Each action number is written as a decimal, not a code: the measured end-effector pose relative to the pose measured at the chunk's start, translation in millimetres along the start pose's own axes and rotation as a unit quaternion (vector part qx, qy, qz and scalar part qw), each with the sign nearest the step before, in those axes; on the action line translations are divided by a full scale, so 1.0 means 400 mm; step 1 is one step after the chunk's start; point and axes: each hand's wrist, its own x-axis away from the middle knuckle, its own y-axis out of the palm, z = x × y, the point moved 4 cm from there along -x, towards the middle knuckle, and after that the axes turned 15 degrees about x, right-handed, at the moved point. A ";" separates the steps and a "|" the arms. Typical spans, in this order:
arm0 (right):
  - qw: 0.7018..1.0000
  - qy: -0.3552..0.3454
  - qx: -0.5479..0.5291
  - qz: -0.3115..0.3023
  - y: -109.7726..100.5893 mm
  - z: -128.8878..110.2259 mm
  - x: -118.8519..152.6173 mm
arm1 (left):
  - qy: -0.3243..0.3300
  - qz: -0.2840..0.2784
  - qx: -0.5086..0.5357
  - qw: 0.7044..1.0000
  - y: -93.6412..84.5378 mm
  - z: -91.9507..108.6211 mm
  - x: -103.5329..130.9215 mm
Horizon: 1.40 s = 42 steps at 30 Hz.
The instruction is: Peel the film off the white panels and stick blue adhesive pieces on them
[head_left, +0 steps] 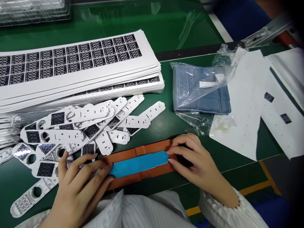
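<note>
A bright blue flat strip (140,164) with stepped edges and a small hole near each end lies along an orange-brown block-like holder (152,146). My left hand (80,183) grips the strip's left end between thumb and finger, its other fingers spread over the nearby boards. At the opposite end, the thumb and fingertips of my right hand (192,155) pinch the strip's tip. Left of the holder lies a loose heap of long white circuit boards (67,136) with round holes and black digit-display panels. The holder's inner floor is hidden under the strip.
Behind the boards lies a thick stack of printed label sheets (90,74). A plastic bag of blue-grey pieces (201,88) is at the centre right, beside white backing sheets (239,110). Clear trays (33,12) stand at the back left of the green table (159,123).
</note>
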 end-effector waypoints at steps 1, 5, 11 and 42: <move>1.000 0.000 -0.001 0.000 0.000 0.000 0.000 | 0.023 -0.009 -0.006 1.000 -0.001 -0.004 0.001; 1.000 -0.004 -0.003 0.007 0.000 0.000 -0.002 | 0.102 -0.029 -0.024 0.994 -0.004 -0.009 0.005; 1.000 -0.007 0.003 0.015 -0.001 -0.002 -0.005 | 0.066 -0.024 -0.023 0.997 -0.010 -0.014 0.003; 0.999 -0.002 0.039 0.006 -0.005 0.015 -0.004 | -0.030 0.055 0.051 0.997 -0.009 0.020 -0.014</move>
